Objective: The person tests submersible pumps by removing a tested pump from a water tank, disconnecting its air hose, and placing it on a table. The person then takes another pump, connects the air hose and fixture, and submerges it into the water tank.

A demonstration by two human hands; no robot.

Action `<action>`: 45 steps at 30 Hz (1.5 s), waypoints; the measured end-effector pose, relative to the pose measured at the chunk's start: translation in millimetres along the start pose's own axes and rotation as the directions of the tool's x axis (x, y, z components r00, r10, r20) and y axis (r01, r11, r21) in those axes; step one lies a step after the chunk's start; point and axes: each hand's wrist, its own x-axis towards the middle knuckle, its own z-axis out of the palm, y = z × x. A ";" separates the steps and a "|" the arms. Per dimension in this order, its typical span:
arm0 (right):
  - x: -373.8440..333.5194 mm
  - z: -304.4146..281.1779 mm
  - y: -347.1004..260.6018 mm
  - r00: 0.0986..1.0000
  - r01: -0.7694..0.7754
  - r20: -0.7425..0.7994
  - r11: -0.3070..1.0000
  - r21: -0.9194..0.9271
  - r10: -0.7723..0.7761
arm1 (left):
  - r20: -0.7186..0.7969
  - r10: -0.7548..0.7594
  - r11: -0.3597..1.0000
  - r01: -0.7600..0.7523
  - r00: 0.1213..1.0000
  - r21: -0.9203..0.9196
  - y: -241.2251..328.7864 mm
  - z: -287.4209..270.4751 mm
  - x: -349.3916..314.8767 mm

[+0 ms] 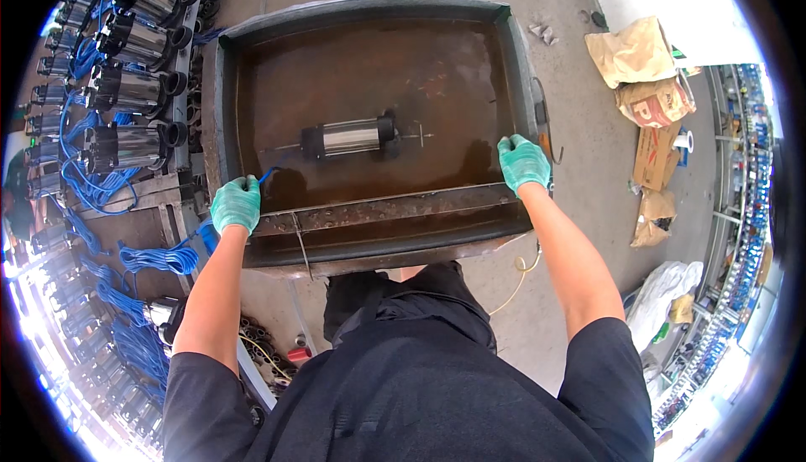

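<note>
A water tank (336, 7), dark-walled and rectangular, stands before me with murky brown water in it. Lying in the water is a silver cylindrical pump (351, 137) with black ends and a thin rod out from each end. My left hand (236, 205), in a green glove, is closed over the tank's left rim. A blue cable (269, 174) shows at its fingertips; whether the fingers pinch it is hidden. My right hand (524, 163), gloved alike, is closed over the right rim. Both hands are apart from the pump.
A rusty crossbar (386, 207) spans the tank's near side, with a thin metal rod (301, 244) across it. Rows of similar pumps (126, 88) and blue cable coils (158, 258) stand at left. Paper sacks (631, 52) and cardboard (655, 155) lie on the floor at right.
</note>
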 end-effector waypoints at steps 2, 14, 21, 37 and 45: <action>0.1 0.3 -0.3 1.000 0.002 0.003 1.000 -0.002 -0.002 | -0.005 0.002 1.000 -0.002 1.000 0.000 -1.2 0.6 0.2; -0.5 -0.1 -1.1 1.000 0.007 0.002 1.000 -0.006 -0.007 | -0.006 0.007 1.000 -0.007 1.000 0.001 -1.3 1.0 0.6; -1.2 -0.7 2.2 1.000 0.023 0.002 1.000 0.013 -0.023 | -0.029 0.014 1.000 -0.014 0.999 -0.003 -1.2 4.8 1.2; -0.2 0.3 0.7 0.999 0.042 0.016 0.999 0.003 -0.042 | -0.062 0.039 0.999 -0.039 0.997 -0.002 -4.1 7.0 2.6; -1.8 -7.3 1.0 1.000 0.023 0.013 0.992 0.123 -0.025 | -0.263 0.461 0.864 -0.496 0.847 -0.083 -3.8 29.1 18.9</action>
